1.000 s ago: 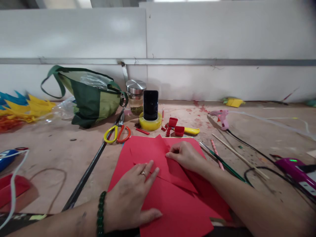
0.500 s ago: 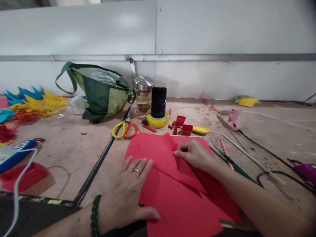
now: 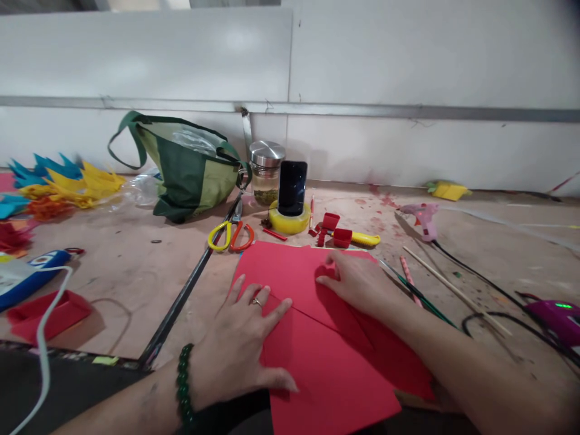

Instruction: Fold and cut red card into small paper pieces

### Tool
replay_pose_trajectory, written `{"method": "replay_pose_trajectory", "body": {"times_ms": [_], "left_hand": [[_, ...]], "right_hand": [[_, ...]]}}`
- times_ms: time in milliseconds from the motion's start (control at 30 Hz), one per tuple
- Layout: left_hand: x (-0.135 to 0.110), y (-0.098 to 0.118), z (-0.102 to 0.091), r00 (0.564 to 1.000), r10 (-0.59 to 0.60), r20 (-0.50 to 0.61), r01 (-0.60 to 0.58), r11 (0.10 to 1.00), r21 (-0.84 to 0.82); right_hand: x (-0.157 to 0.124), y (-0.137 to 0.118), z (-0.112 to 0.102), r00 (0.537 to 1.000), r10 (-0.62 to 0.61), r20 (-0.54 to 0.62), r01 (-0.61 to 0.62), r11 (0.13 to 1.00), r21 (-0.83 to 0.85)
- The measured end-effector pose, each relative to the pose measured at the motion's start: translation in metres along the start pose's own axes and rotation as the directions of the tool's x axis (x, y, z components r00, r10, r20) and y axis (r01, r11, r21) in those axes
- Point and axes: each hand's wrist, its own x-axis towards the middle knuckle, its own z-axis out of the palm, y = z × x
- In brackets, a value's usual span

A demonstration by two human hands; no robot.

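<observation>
Red paper sheets (image 3: 326, 356) lie in front of me on the wooden table (image 3: 118, 272), one folded over the others. My left hand (image 3: 240, 347) rests flat on the paper's left side, fingers spread, with a ring and a green bead bracelet. My right hand (image 3: 357, 281) presses fingers down flat on the folded flap near the sheet's upper middle.
Scissors (image 3: 229, 232) with yellow and orange handles, a phone (image 3: 292, 187) standing in a yellow tape roll, a jar (image 3: 266, 172), a green bag (image 3: 185, 169), red paper bits and a yellow knife (image 3: 357, 238) lie behind. Sticks (image 3: 453, 290), a pink glue gun (image 3: 423, 217) and cables lie right.
My right hand went from pinching the raised flap to pressing it flat on the sheet. My left hand stayed flat on the paper. The view shifted a little.
</observation>
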Motion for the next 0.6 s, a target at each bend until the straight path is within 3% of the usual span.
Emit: {"method": "replay_pose_trajectory", "body": {"times_ms": [67, 167, 233, 367, 600], "left_hand": [[0.001, -0.001, -0.001, 1.0, 0.018, 0.003, -0.018, 1.0, 0.019], [0.003, -0.001, -0.002, 0.999, 0.033, 0.012, -0.033, 0.998, 0.052], [0.002, -0.001, -0.002, 0.999, 0.033, 0.013, -0.034, 0.997, 0.068], [0.001, 0.001, -0.001, 1.0, 0.021, 0.024, -0.022, 0.998, 0.066], [0.0, -0.001, -0.001, 0.999, 0.001, 0.033, -0.002, 1.0, 0.013]], "right_hand": [[-0.005, -0.01, -0.006, 0.971, -0.241, -0.009, 0.237, 0.962, -0.134], [-0.014, -0.026, -0.01, 0.789, -0.586, 0.186, 0.61, 0.782, -0.123], [-0.019, -0.034, -0.008, 0.711, -0.645, 0.279, 0.69, 0.717, -0.099], [-0.028, -0.037, -0.002, 0.71, -0.615, 0.343, 0.687, 0.711, -0.149], [-0.058, -0.022, -0.005, 0.729, -0.573, 0.374, 0.658, 0.738, -0.152]]}}
